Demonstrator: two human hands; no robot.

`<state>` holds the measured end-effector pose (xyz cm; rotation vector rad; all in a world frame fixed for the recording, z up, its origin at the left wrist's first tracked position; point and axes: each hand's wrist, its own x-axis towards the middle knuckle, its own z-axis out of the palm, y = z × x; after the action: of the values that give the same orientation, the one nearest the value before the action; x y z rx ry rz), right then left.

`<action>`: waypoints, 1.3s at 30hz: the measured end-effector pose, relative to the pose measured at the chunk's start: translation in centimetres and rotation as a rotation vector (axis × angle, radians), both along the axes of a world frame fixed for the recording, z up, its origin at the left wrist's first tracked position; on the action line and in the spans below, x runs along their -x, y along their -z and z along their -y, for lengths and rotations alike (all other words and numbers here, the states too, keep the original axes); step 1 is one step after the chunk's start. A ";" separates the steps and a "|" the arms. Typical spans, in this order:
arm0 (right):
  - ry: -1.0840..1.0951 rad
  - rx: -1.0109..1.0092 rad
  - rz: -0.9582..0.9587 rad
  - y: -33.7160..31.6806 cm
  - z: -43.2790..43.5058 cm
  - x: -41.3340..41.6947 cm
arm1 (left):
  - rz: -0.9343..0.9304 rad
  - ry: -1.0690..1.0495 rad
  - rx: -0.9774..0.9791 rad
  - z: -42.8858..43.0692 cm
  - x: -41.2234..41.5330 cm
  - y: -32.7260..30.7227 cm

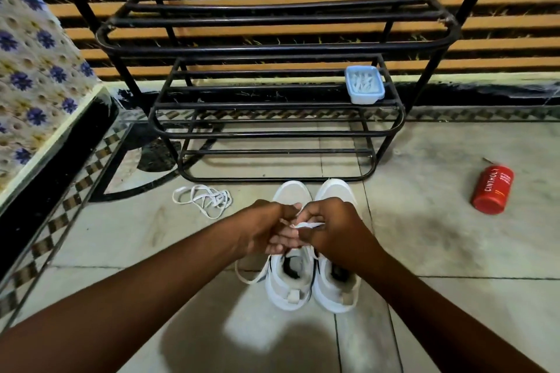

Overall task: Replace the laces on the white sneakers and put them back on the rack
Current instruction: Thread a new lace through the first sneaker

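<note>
Blue tub (366,98) on the black rack (272,47) holds small white pieces. Left hand (266,228) and right hand (331,225) pinch a white lace (308,225) between curled fingertips, over the white sneakers (289,288) on the floor.

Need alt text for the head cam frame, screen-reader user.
A left hand and right hand grip a white lace above a pair of white sneakers on the tiled floor. Beyond stands a black metal rack holding a small blue tub; a loose lace lies left of the shoes, a red can to the right.
</note>
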<state>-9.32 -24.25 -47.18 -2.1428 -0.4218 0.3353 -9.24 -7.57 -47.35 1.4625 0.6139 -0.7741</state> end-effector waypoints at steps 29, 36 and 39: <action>-0.032 0.299 0.054 1.2 -3.6 1.0 | 0.692 0.068 -0.305 -6.4 0.2 -0.1; 0.105 0.045 0.090 -1.4 -1.4 1.7 | 0.720 -0.072 -0.055 -1.8 0.1 -1.1; 0.170 -0.063 0.126 -1.6 0.1 1.1 | 0.669 -0.050 0.040 0.2 0.2 -1.5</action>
<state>-10.42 -24.31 -45.56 -2.1272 -0.3143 0.0901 -9.46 -7.80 -45.87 1.5460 0.1202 -0.2210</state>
